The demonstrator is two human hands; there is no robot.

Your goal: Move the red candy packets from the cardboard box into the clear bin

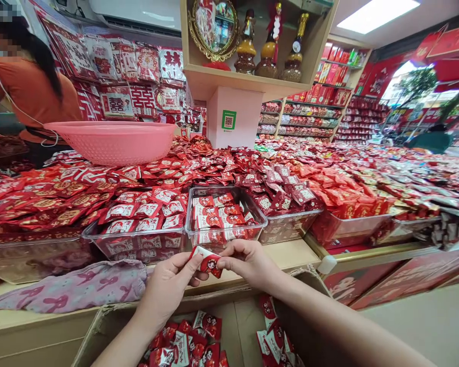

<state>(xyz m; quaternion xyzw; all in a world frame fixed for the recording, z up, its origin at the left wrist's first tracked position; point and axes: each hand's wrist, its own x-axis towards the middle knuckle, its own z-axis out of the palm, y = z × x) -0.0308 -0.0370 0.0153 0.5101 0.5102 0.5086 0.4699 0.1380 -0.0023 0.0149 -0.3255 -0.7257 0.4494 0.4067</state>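
Between my two hands is a small red and white candy packet (pixel 210 264) with a cartoon figure printed on it. My left hand (pixel 178 272) pinches its left end, thumb on top. The right end is pinched by the thumb and fingers of my right hand (pixel 247 260). Just beyond my hands stands a clear plastic bin (pixel 265 222) partly filled with similar packets in neat rows. Below my forearms is an open cardboard box (pixel 239 326), with loose red and white packets (pixel 199 341) lying at its bottom.
Clear bins of red packets (pixel 141 216) line the counter on both sides. A pink plastic basket (pixel 115 145) rests on the heaped packets behind. A patterned cloth (pixel 87 288) lies at left. A pillar with a shelf (pixel 235 120) rises ahead. A person in orange (pixel 42 97) stands far left.
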